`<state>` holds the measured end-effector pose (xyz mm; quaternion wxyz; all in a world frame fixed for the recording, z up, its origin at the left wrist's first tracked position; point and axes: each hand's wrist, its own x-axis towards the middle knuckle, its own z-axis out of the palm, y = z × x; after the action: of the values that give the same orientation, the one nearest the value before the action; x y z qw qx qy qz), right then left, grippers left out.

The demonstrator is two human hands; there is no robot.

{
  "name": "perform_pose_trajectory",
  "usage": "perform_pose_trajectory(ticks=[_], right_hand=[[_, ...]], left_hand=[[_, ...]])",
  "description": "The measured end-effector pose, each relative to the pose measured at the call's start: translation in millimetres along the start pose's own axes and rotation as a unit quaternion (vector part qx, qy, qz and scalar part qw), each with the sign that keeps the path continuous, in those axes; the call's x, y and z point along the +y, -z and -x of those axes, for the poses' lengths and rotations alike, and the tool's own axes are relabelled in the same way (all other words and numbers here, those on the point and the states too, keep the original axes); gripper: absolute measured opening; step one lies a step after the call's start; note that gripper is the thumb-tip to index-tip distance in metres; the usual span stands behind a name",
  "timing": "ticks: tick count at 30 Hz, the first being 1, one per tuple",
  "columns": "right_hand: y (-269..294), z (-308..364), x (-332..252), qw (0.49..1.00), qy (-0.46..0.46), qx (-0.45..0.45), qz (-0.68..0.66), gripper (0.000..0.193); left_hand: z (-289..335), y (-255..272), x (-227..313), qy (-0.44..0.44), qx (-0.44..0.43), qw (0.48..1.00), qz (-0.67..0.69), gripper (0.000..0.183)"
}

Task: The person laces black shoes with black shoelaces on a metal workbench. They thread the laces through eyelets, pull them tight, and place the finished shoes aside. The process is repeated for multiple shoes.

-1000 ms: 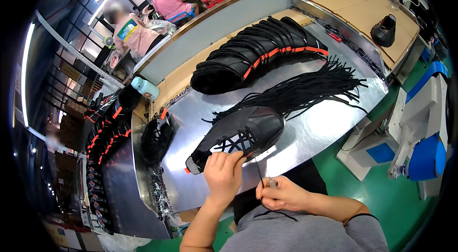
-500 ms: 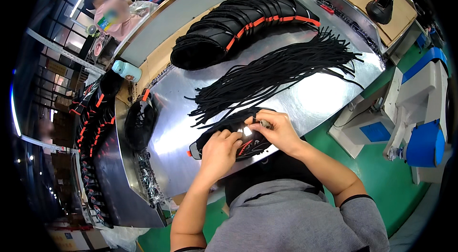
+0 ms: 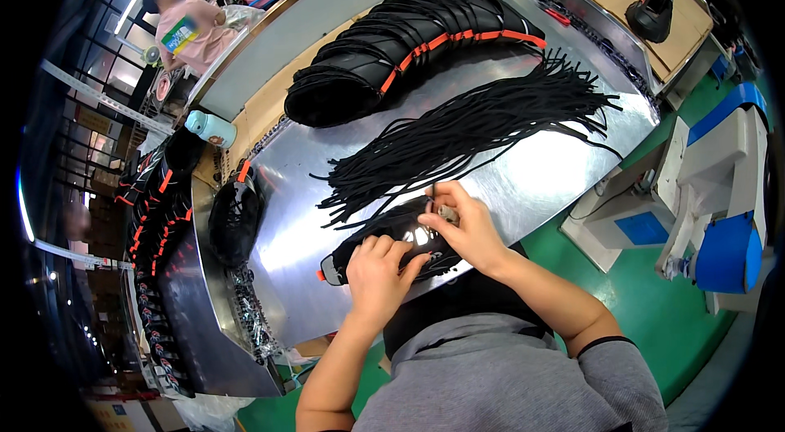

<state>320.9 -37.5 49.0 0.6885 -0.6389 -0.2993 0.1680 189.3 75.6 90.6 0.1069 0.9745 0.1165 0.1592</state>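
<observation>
A black shoe upper with orange and grey trim lies at the table's near edge, in front of my body. My left hand grips it from the near side, fingers bent over it and thumb stretched along it. Over its other end, my right hand pinches a small tool with a pale, stubby handle. A thin dark end rises above those fingers; whether it is tool or lace I cannot tell. Just beyond the upper lies a big bundle of black laces.
A long nested row of black uppers lies along the far side of the metal table. At left are a single shoe, a light-blue bottle and more stacked uppers. A white-and-blue machine stands right. People sit beyond the partition.
My right hand has risen slightly off the upper with the tool, its fingers turned upward. My left thumb has spread away from the fingers. The upper has shifted slightly.
</observation>
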Motion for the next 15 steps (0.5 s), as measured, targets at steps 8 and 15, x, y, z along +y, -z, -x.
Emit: perform_pose_trajectory(ticks=[8, 15], right_hand=[[30.2, 50.0, -23.2, 0.972, -0.037, -0.148, 0.176, 0.013], [27.6, 49.2, -22.9, 0.961, -0.031, -0.143, 0.236, 0.016]], left_hand=[[3.2, -5.7, -1.8, -0.043, 0.039, 0.998, -0.017, 0.029], [5.6, -7.3, -3.2, -0.047, 0.056, 0.997, -0.015, 0.029]])
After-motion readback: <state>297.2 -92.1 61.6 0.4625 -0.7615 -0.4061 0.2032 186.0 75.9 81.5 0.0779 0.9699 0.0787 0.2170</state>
